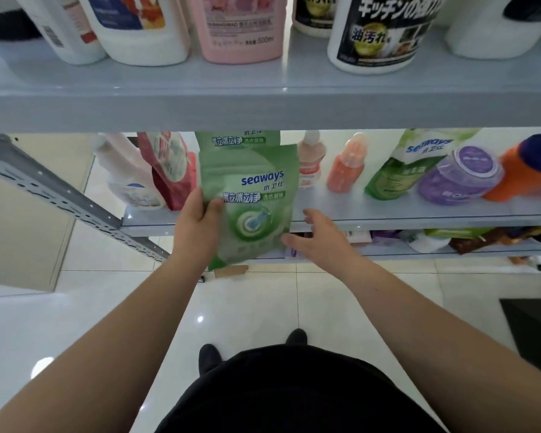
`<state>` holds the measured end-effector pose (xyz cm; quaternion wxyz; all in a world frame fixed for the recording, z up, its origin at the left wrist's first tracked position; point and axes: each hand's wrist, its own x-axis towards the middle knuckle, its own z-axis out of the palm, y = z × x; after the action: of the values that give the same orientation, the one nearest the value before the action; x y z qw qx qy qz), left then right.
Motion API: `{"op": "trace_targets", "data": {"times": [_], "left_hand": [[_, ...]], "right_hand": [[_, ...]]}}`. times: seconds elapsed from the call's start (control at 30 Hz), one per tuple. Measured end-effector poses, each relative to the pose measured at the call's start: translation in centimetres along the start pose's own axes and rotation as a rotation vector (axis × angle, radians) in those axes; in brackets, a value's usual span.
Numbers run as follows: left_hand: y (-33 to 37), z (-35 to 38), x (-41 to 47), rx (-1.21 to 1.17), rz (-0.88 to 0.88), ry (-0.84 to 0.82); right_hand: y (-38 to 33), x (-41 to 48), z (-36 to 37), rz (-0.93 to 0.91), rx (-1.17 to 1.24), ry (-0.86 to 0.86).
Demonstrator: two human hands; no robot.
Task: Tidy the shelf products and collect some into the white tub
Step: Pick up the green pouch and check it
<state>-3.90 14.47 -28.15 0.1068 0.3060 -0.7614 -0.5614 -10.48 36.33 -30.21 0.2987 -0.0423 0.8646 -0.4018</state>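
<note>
My left hand (197, 225) grips the left edge of a green seaways pouch (250, 201), held upright in front of the middle shelf (388, 218). A second green pouch (238, 139) of the same kind stands behind it on that shelf. My right hand (317, 237) is spread with straight fingers just right of the pouch's lower corner and holds nothing. The white tub is not in view.
The middle shelf also carries a red pouch (169, 170), pink bottles (310, 157), an orange bottle (349, 167), another seaways pouch (400, 165), a purple jar (459, 176) and an orange jug (525, 170). Large bottles line the top shelf (263, 101). A grey upright (63, 195) slants at left.
</note>
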Motion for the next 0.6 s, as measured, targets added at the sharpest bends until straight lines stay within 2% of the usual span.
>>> {"op": "trace_targets", "data": {"times": [0.07, 0.13, 0.23, 0.4, 0.53, 0.6], "left_hand": [[-0.1, -1.3, -0.9, -0.069, -0.067, -0.043], [-0.3, -2.2, -1.8, -0.255, -0.166, -0.116], [-0.7, -3.2, -2.9, -0.477, -0.285, -0.18], [-2.4, -5.0, -3.5, -0.513, -0.347, -0.235], [-4.6, -6.4, -4.7, -0.241, -0.331, -0.38], [-5.5, -7.0, -4.9, -0.2, -0.356, -0.393]], "right_hand": [[0.4, -0.5, 0.6, 0.016, 0.286, -0.118], [0.5, -1.4, 1.5, 0.031, 0.587, -0.236], [0.2, -3.0, 3.3, 0.081, 0.888, -0.25], [-0.6, -4.7, 6.1, 0.161, 0.94, -0.032], [-2.5, -6.3, 7.7, 0.169, 1.067, 0.099], [-3.7, -7.1, 8.4, 0.175, 1.085, 0.133]]}}
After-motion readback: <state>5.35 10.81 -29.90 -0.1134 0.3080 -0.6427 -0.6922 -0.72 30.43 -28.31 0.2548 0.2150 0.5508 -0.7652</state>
